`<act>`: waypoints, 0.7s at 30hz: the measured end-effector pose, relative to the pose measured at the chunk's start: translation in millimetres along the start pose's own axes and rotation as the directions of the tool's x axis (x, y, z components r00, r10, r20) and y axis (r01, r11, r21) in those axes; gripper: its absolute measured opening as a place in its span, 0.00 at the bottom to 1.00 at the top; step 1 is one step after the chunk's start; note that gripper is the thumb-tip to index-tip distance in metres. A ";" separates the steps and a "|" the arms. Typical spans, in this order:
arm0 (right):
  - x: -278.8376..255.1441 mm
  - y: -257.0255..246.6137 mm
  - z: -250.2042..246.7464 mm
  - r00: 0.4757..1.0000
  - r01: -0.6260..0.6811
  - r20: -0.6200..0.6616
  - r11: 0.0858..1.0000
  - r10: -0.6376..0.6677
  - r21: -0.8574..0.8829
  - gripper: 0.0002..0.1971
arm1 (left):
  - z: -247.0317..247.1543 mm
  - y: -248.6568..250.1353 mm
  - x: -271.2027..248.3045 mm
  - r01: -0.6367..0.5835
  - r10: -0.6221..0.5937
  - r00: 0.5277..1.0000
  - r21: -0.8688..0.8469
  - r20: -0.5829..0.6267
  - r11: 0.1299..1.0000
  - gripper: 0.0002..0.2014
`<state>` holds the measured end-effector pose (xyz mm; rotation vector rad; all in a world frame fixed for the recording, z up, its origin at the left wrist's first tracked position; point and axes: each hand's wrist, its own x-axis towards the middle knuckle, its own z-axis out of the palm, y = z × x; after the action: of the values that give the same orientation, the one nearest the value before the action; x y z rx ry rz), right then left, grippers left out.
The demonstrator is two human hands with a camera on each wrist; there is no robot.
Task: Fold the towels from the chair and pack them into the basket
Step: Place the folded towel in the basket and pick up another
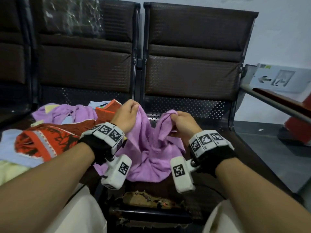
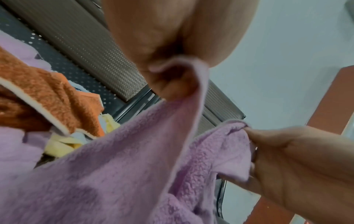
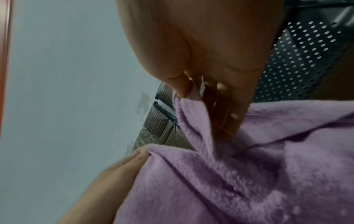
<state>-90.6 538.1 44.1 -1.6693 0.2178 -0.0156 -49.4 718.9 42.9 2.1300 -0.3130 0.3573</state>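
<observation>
A purple towel (image 1: 148,148) hangs crumpled between my two hands above the dark chair seat (image 1: 217,145). My left hand (image 1: 129,111) pinches one upper edge of it; in the left wrist view the hem (image 2: 184,97) loops round the curled fingers. My right hand (image 1: 178,117) pinches another bunched edge, and the right wrist view shows its thumb and fingers on the purple towel (image 3: 249,166). The rest of the cloth sags onto the seat. A pile of towels (image 1: 55,132) lies on the left seat. No basket is in view.
The pile holds a second purple towel (image 1: 74,113), an orange patterned towel (image 1: 43,143), and pale blue and yellow ones. Chair backrests (image 1: 193,68) stand behind. A metal armrest (image 1: 272,101) runs at the right. The seat's front edge (image 1: 148,199) is torn.
</observation>
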 end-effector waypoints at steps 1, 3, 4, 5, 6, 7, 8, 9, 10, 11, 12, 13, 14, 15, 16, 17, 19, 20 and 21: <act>2.3 2.2 0.5 1.000 0.013 0.000 1.000 -0.013 -0.016 0.16 | 1.0 -1.4 -0.7 0.038 -0.037 0.999 -0.031 0.016 0.999 0.07; 3.8 5.3 -0.2 1.000 0.014 -0.007 0.999 -0.014 -0.034 0.18 | 2.8 -2.0 -3.4 0.089 -0.081 0.994 -0.121 0.068 0.989 0.04; 3.5 6.6 -1.9 1.000 -0.001 -0.006 0.999 0.000 -0.049 0.17 | 2.9 -0.9 -5.4 0.103 -0.088 0.991 -0.157 0.099 0.982 0.04; 2.3 8.4 -2.4 0.999 -0.035 -0.010 0.998 0.035 -0.049 0.16 | 2.5 0.3 -7.2 0.119 -0.095 0.987 -0.182 0.131 0.976 0.04; 3.1 9.7 -3.7 0.997 -0.067 -0.026 0.997 0.066 -0.035 0.13 | 1.7 2.0 -8.8 0.135 -0.104 0.982 -0.198 0.160 0.971 0.05; 5.4 11.8 -6.6 0.995 -0.083 -0.056 0.996 0.082 -0.029 0.10 | 1.0 3.5 -10.3 0.152 -0.115 0.976 -0.204 0.183 0.967 0.05; 5.6 12.6 -10.5 0.988 -0.118 -0.098 0.993 0.116 -0.019 0.11 | 0.8 4.7 -11.5 0.171 -0.130 0.971 -0.206 0.199 0.963 0.06; 3.0 6.0 -15.4 0.982 -0.142 -0.133 0.989 0.137 -0.028 0.10 | 0.7 5.0 -12.1 0.196 -0.150 0.966 -0.214 0.211 0.957 0.07; 1.5 1.4 -21.8 0.983 -0.112 -0.160 0.986 0.092 -0.126 0.08 | 0.8 5.5 -12.9 0.226 -0.174 0.959 -0.234 0.224 0.946 0.08; -0.5 -3.8 -28.1 0.970 -0.087 -0.233 0.992 0.062 -0.095 0.10 | 0.8 6.2 -14.4 0.261 -0.195 0.950 -0.275 0.245 0.925 0.10; -1.9 -8.2 -33.1 0.957 -0.073 -0.282 0.997 0.072 0.008 0.13 | 1.0 7.3 -16.8 0.299 -0.212 0.937 -0.328 0.276 0.896 0.12; -0.8 -8.1 -40.4 0.943 -0.062 -0.328 0.998 0.053 -0.018 0.13 | 1.1 8.1 -18.6 0.338 -0.228 0.924 -0.377 0.308 0.862 0.14; 0.0 -6.5 -47.9 0.932 -0.117 -0.343 0.993 0.115 0.016 0.11 | 0.8 9.7 -20.0 0.379 -0.245 0.909 -0.422 0.338 0.823 0.15; -1.4 -4.8 -51.4 0.938 -0.165 -0.306 0.986 0.165 0.026 0.09 | 0.0 11.9 -21.0 0.421 -0.262 0.892 -0.468 0.367 0.777 0.16; -6.1 -3.8 -50.8 0.949 -0.200 -0.244 0.980 0.199 0.018 0.07 | -1.0 14.7 -21.6 0.460 -0.276 0.876 -0.511 0.396 0.726 0.16; -10.3 -1.9 -48.5 0.963 -0.207 -0.175 0.978 0.206 0.012 0.05 | -2.3 18.1 -22.1 0.491 -0.282 0.861 -0.548 0.422 0.678 0.17; -20.0 -6.5 -40.5 0.989 -0.138 -0.034 0.981 0.144 0.138 0.05 | -4.6 25.2 -21.4 0.526 -0.279 0.844 -0.608 0.458 0.595 0.19; -22.4 -10.5 -37.7 0.996 -0.085 0.023 0.969 0.082 0.234 0.08 | -5.2 28.0 -20.5 0.530 -0.266 0.843 -0.637 0.467 0.560 0.20; -25.4 -16.4 -35.4 0.998 -0.035 0.055 0.948 0.019 0.315 0.10 | -6.0 30.1 -19.9 0.526 -0.247 0.846 -0.666 0.472 0.529 0.21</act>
<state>-118.2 508.7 67.3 -1.3445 0.1884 0.0127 -79.3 709.3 61.7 1.2913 -0.1121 -0.3757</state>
